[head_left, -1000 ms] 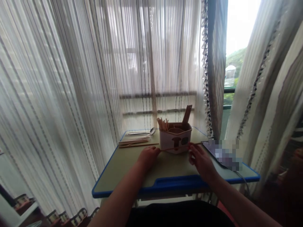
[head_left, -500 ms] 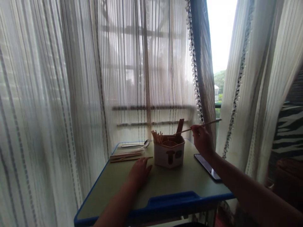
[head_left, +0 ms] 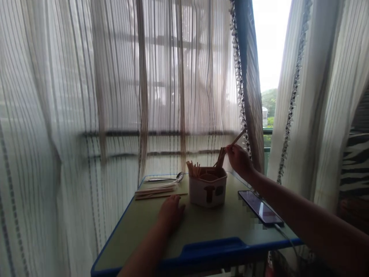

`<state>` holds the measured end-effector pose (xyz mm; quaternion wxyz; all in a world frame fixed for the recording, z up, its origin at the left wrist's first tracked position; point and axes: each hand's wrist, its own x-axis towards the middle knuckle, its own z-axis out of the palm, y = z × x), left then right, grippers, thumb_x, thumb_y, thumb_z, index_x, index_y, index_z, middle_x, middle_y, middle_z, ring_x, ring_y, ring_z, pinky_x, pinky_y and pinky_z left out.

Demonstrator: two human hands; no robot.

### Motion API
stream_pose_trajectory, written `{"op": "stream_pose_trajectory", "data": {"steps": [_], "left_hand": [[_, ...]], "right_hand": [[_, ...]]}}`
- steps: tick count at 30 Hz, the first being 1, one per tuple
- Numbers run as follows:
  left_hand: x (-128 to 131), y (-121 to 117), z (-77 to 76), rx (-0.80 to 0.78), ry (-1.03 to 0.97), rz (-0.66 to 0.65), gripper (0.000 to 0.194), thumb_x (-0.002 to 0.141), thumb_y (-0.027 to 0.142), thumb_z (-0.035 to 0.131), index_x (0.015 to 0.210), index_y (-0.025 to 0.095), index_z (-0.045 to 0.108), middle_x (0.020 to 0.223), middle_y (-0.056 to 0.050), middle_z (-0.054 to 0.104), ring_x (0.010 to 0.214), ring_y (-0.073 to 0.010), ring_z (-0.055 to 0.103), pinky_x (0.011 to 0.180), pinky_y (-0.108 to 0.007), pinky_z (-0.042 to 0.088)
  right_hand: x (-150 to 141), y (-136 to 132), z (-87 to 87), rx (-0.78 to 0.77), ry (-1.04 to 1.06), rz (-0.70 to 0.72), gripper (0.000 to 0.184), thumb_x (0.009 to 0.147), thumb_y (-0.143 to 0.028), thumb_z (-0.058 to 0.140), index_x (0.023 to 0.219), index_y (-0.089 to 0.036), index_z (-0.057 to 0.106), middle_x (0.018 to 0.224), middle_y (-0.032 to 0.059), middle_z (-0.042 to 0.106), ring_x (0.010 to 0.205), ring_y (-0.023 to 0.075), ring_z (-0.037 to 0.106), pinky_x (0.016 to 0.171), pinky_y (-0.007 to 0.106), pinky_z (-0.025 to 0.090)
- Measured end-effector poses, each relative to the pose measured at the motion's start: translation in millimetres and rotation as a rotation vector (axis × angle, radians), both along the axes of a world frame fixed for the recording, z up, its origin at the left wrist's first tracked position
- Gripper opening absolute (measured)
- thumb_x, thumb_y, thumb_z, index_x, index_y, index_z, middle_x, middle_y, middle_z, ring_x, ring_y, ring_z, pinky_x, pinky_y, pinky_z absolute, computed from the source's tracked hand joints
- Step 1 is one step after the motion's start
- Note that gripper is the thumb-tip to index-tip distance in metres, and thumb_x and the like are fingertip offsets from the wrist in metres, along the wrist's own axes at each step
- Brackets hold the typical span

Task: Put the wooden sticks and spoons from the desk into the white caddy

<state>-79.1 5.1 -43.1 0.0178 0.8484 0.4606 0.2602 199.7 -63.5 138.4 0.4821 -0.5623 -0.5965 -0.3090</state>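
Note:
My right hand (head_left: 238,158) pinches a slim chopstick (head_left: 238,136), held slanting over the back right of a white utensil holder (head_left: 198,193). Its lower end reaches down toward the holder's back right section, beside other upright chopsticks (head_left: 220,157). Several short pale sticks (head_left: 192,169) stand in the holder's left section. My left hand (head_left: 171,211) lies on the table left of the holder, fingers loosely bent and thumb apart. Its fingertips are close to a single chopstick (head_left: 161,196); whether they touch it I cannot tell.
More chopsticks (head_left: 155,190) lie in a row at the table's left, with a slotted metal spoon (head_left: 179,177) behind them. A phone (head_left: 261,207) with a cable lies at the right. The green table (head_left: 138,234) has a blue edge. Sheer curtains (head_left: 161,96) hang behind.
My right hand has moved left and slightly up, tipping the chopstick steeper over the holder. My left hand stays nearly in place. The view has shifted slightly, showing more of the phone.

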Motion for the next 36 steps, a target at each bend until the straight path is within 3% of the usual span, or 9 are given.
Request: {"op": "stream_pose_trajectory", "data": {"steps": [8,12,15,18,23,27,31,33,36], "left_hand": [[0.0,2.5,-2.2,0.000,0.031,0.003,0.035,0.079,0.036,0.045,0.108,0.019,0.054,0.110,-0.008,0.057,0.105,-0.0200,0.049,0.091,-0.029,0.034],[-0.7,1.7,-1.4,-0.001,0.028,0.001,0.033,0.079,0.037,0.045,0.105,0.019,0.056,0.108,-0.008,0.057,0.103,-0.0203,0.049,0.090,-0.029,0.034],[-0.4,-0.6,1.9,-0.033,0.038,0.022,0.032,0.079,0.036,0.046,0.104,0.019,0.057,0.109,-0.008,0.057,0.105,-0.0206,0.049,0.092,-0.029,0.033],[0.3,-2.7,4.4,-0.054,0.045,0.046,0.031,0.079,0.034,0.047,0.103,0.018,0.057,0.109,-0.008,0.057,0.106,-0.0208,0.048,0.093,-0.029,0.032],[-1.4,-2.0,5.4,-0.025,0.048,0.080,0.032,0.077,0.033,0.048,0.103,0.017,0.057,0.109,-0.009,0.057,0.106,-0.0206,0.048,0.091,-0.029,0.033],[-4.2,1.3,7.0,0.020,0.075,0.279,0.044,0.079,0.035,0.044,0.118,0.015,0.048,0.123,-0.012,0.049,0.115,-0.0231,0.042,0.095,-0.033,0.030],[-5.3,1.5,8.2,-0.060,0.156,0.404,0.047,0.079,0.041,0.041,0.117,0.015,0.049,0.129,-0.015,0.044,0.118,-0.0280,0.039,0.094,-0.040,0.031],[-5.1,-0.5,8.6,-0.079,0.175,0.372,0.042,0.079,0.042,0.039,0.109,0.016,0.054,0.121,-0.015,0.051,0.112,-0.0283,0.044,0.091,-0.041,0.033],[-4.3,-3.8,9.1,-0.048,0.161,0.381,0.040,0.079,0.040,0.039,0.107,0.016,0.054,0.114,-0.015,0.053,0.107,-0.0285,0.047,0.087,-0.042,0.034]], "right_hand": [[-3.4,20.7,7.4,-0.239,0.020,-0.103,0.037,0.089,-0.036,0.032,0.087,-0.013,0.062,0.079,0.0091,0.064,0.075,0.0172,0.058,0.064,0.025,0.036],[-4.3,34.9,10.7,-0.450,-0.022,-0.223,0.044,0.090,-0.041,0.029,0.090,-0.013,0.064,0.083,0.0109,0.066,0.076,0.0176,0.059,0.063,0.025,0.036],[-4.0,45.7,-2.0,-0.662,-0.098,-0.262,0.045,0.086,-0.046,0.038,0.087,-0.011,0.067,0.087,0.0143,0.066,0.081,0.0197,0.060,0.065,0.025,0.037],[-5.8,49.1,-21.4,-0.757,-0.104,-0.251,0.047,0.078,-0.053,0.049,0.078,-0.010,0.069,0.080,0.0153,0.067,0.076,0.0209,0.061,0.063,0.026,0.038],[-2.4,34.8,-35.8,-0.632,-0.023,-0.218,0.055,0.083,-0.057,0.032,0.076,-0.016,0.069,0.079,0.0112,0.067,0.073,0.0187,0.060,0.061,0.025,0.036],[8.6,12.8,-43.6,-0.346,0.225,-0.129,0.060,0.084,-0.057,0.026,0.061,-0.018,0.065,0.061,0.0055,0.064,0.060,0.0158,0.056,0.056,0.025,0.033],[-1.8,-16.8,-73.4,-0.149,0.473,-0.061,0.062,0.086,-0.056,0.021,0.054,-0.017,0.058,0.052,0.0031,0.057,0.054,0.0144,0.052,0.055,0.025,0.033],[-18.1,-34.2,-95.0,-0.205,0.465,0.037,0.060,0.087,-0.054,0.020,0.055,-0.018,0.056,0.048,0.0014,0.052,0.050,0.0133,0.049,0.052,0.024,0.032],[-44.3,-57.4,-127.8,-0.381,0.231,0.189,0.057,0.089,-0.048,0.021,0.057,-0.018,0.056,0.053,0.0023,0.055,0.051,0.0117,0.050,0.052,0.023,0.032]]}}
